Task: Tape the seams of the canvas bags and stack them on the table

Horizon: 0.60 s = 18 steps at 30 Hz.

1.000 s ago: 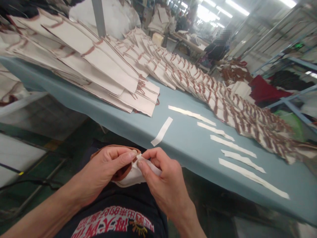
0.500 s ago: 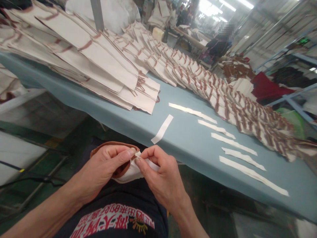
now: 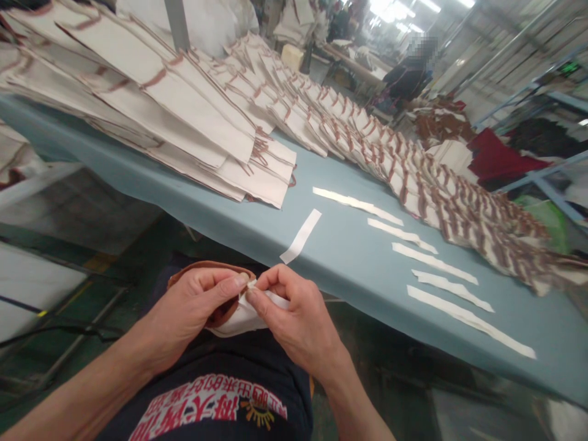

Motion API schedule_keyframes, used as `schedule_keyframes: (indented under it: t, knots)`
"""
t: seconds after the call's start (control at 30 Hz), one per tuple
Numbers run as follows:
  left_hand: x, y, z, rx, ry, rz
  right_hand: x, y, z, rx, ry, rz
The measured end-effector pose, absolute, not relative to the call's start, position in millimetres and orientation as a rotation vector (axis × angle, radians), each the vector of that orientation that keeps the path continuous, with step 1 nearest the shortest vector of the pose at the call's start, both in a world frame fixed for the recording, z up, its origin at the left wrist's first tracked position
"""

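Observation:
A cream fabric piece with brown trim (image 3: pixel 239 320) is held in front of my dark apron (image 3: pixel 220 380), just off the table's near edge. My left hand (image 3: pixel 197 300) pinches its brown-edged side between thumb and forefinger. Close beside it, my right hand (image 3: pixel 291 312) pinches the cream cloth at the same corner. The two sets of fingertips nearly meet around a small white end of material. What lies under the fingers is partly hidden.
On the blue-covered table (image 3: pixel 257 236) lie a short white strip (image 3: pixel 301 237) and several longer strips (image 3: pixel 434 263). Stacked cream pieces with brown trim (image 3: pixel 184 116) cover the left, and a long overlapping row (image 3: pixel 367 141) runs along the back. A person (image 3: pixel 408 73) is far behind.
Both hands have shifted very slightly left, still pinching the fabric piece at the same corner. The view has moved a little; the strips and stacks lie as before.

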State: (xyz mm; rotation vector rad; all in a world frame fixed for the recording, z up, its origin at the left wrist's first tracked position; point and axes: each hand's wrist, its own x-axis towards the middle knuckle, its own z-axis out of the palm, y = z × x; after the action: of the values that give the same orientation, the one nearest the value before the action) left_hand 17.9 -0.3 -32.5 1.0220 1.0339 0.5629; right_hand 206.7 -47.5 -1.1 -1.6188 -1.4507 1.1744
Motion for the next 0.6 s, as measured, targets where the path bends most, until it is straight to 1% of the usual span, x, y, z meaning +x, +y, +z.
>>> schedule_keyframes:
  t: [0.27, 0.47, 0.6]
  knots:
    - [20.3, 1.8, -32.1, 1.021, 1.087, 0.584, 207.2, -42.1, -2.5, -1.677, -1.538, 1.160]
    - [21.4, 1.3, -34.0, 1.029, 1.110, 0.604, 202.2, -43.3, 0.9, -1.847, -1.704, 0.955]
    - [18.3, -1.2, -36.6, 1.059, 1.119, 0.596, 200.3, -40.3, 3.9, -1.935, -1.766, 0.921]
